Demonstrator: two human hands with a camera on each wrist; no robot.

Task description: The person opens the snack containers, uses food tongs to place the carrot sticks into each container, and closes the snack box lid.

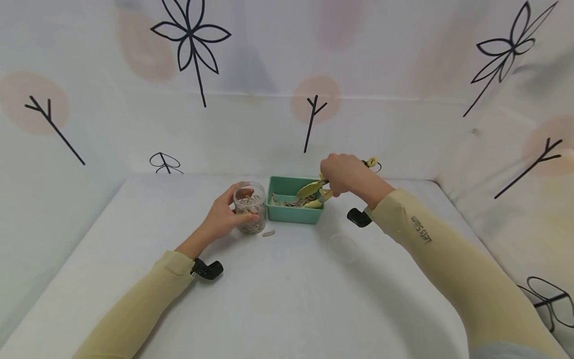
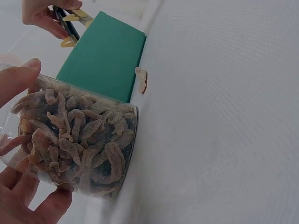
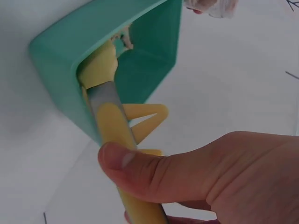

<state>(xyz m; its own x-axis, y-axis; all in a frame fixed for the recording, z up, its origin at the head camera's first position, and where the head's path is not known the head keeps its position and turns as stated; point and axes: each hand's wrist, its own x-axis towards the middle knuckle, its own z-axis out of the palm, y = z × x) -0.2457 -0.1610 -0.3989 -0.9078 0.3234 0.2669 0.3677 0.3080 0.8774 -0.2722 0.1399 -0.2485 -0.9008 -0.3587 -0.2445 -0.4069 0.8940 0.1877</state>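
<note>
My left hand point(image 1: 220, 215) grips a clear plastic jar point(image 1: 252, 223) that stands on the table. Dried, shrivelled brownish pieces point(image 2: 74, 135) fill most of the jar in the left wrist view. Touching or close against its right side is a green rectangular box point(image 1: 293, 215) with some pieces on its floor. Over the box's right end my right hand point(image 1: 343, 173) holds yellow kitchen tongs point(image 3: 111, 116) with metal arms. Their yellow tips reach down into the box, spread apart in the head view. One loose piece point(image 1: 268, 233) lies on the table in front of the jar.
A clear round lid point(image 1: 343, 248) lies on the white table point(image 1: 278, 299), to the right of the box. Behind the table hangs a pale cloth point(image 1: 251, 129) with flower and twig drawings. Black wrist devices point(image 1: 208, 269) sit on both sleeves.
</note>
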